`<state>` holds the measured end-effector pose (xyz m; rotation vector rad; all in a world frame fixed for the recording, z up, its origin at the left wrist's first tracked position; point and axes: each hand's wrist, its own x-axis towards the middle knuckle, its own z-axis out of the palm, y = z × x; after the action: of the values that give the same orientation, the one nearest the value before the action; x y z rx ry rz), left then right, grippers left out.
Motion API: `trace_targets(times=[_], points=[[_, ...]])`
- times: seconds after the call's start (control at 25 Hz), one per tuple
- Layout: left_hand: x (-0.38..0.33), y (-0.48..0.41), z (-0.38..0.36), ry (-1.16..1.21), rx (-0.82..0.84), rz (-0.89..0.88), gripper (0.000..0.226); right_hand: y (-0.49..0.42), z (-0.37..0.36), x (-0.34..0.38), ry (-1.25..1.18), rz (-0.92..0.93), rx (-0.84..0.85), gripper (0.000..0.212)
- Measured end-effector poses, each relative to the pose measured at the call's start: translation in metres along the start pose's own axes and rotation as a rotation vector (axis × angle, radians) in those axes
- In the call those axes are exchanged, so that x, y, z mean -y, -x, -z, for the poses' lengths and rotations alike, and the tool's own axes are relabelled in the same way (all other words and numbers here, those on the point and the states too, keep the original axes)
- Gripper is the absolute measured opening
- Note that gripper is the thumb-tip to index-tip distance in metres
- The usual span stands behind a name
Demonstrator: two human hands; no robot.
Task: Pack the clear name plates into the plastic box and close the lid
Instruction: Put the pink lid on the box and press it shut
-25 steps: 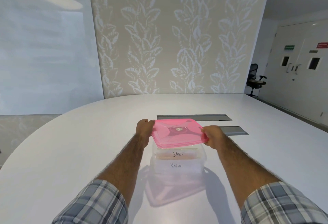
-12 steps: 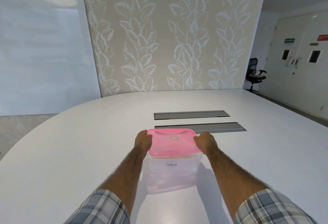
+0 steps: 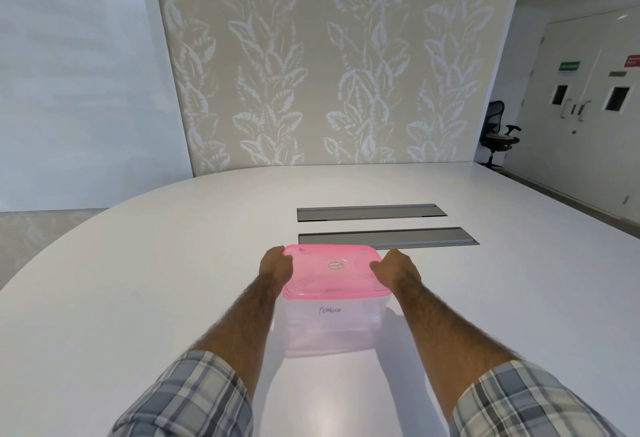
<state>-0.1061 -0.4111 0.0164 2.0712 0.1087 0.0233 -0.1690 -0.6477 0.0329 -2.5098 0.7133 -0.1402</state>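
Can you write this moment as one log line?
left hand: grips pink lid, left edge | right hand: grips its right edge | plastic box: under lid, on white table

One wide-angle head view looks forward and slightly down across the white worktop [image 3: 145,298] toward the leaf-patterned wall [image 3: 311,56]; the plastic box [image 3: 332,329] sits close, low in mid-frame.

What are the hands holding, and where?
The pink lid, sitting on the clear box: left hand grips its left edge, right hand its right edge.
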Motion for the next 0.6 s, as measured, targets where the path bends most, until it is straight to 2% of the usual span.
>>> trace_targets(times=[0.12,0.32,0.52,0.6], points=[[0.000,-0.006,0.000,-0.022,0.016,0.012,0.041,-0.003,-0.002,0.001,0.013,-0.004,-0.004,0.035],[0.001,-0.016,-0.003,-0.116,0.051,0.001,0.036,-0.010,-0.005,0.002,0.050,-0.007,-0.011,0.032],[0.011,-0.015,-0.004,-0.257,0.056,-0.017,0.037,-0.014,-0.011,0.000,0.058,-0.008,-0.044,0.054],[0.010,-0.011,-0.006,-0.320,0.042,-0.009,0.037,-0.015,-0.014,0.002,0.076,-0.010,-0.069,0.056]])
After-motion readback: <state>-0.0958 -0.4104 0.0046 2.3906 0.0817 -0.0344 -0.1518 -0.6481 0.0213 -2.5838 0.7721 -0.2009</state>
